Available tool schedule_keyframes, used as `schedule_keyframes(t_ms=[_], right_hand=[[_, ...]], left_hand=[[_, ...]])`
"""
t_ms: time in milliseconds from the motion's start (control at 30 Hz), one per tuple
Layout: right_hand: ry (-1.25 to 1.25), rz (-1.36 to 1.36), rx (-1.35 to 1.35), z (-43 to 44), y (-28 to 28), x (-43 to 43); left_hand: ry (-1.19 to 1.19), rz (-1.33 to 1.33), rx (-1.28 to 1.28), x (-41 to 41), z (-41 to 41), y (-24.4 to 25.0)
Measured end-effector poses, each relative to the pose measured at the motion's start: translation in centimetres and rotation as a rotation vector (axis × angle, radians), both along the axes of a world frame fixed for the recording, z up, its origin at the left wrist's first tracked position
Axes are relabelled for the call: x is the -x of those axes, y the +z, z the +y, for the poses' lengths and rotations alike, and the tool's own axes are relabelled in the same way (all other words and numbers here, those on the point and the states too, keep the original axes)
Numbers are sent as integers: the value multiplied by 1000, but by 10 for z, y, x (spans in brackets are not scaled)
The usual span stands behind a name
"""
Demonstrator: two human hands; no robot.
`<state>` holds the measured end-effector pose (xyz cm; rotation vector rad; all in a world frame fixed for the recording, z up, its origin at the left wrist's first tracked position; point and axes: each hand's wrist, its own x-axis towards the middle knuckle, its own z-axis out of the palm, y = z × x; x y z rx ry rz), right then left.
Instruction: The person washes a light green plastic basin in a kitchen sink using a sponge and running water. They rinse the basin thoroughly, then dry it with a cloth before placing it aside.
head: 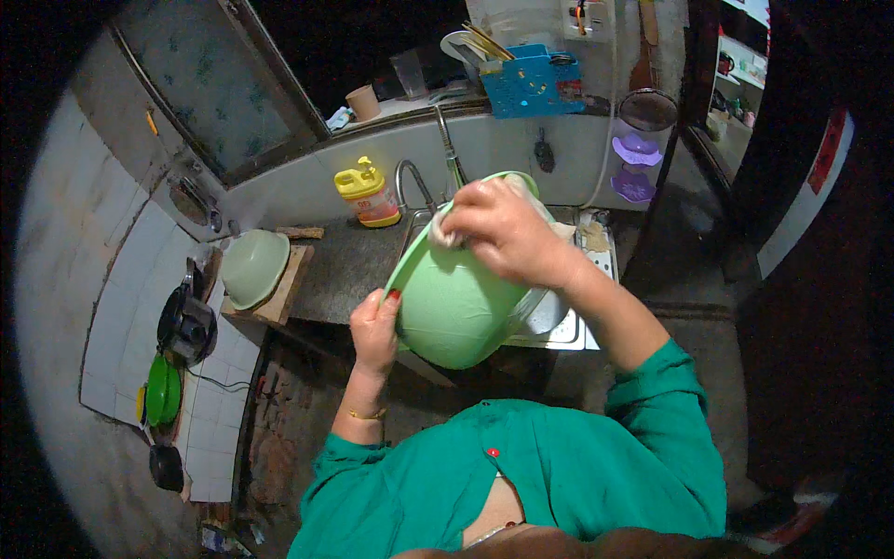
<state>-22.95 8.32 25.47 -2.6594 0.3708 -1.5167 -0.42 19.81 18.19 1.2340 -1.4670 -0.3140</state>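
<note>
A light green plastic basin (454, 307) is tilted over the sink, its outer side towards me. My left hand (375, 332) grips its rim at the lower left, the thumb pressed on the outside. My right hand (503, 230) holds a wet pale cloth (447, 230) against the basin near its upper rim. Behind the basin shows part of the stainless steel sink (574, 332). A curved metal faucet (414, 175) stands at the sink's back left, with a spring-necked faucet (447, 143) beside it.
On the dark counter (335, 269) to the left stand a yellow pump jug (367, 192) and, on a wooden board (297, 279), an upturned pale green bowl (255, 269). A blue utensil basket (531, 84) hangs at the window ledge. Pots (187, 325) line the left wall; purple soap dishes (637, 150) hang at right.
</note>
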Motion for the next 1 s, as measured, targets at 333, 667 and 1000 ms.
schedule_keyframes(t_ms=[333,667,1000], right_hand=[[-72,-429,-946,-83,-107,31],[-62,-109,-498,45,-140,-61],[-406,115,-207,25,-113,-29]], left_hand=[[-343,1032,115,-46,-2,11],[-173,1350,195,-43,-30,-14],[-109,1529,95,-61,-24,-44]])
